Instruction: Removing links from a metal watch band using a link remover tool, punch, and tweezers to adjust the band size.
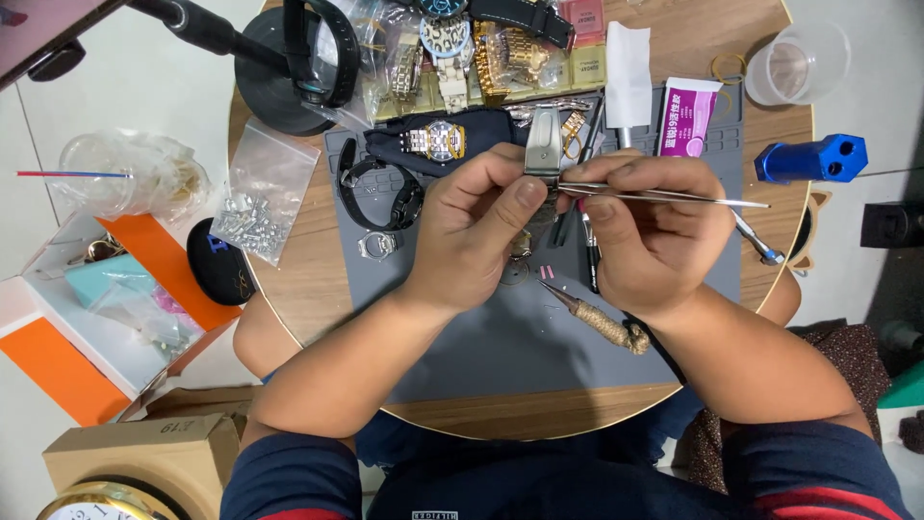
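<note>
The left hand (472,226) pinches a silver watch clasp (544,144) between thumb and forefinger, above the grey work mat (500,337); the rest of the band drops behind the fingers and is hidden; the right hand (654,236) is closed on slim metal tweezers (664,195), tips at the clasp, where contact is hard to make out; a twine-wrapped awl (602,321) lies just below the right hand; a gold-faced watch (438,141) sits beyond the left hand.
</note>
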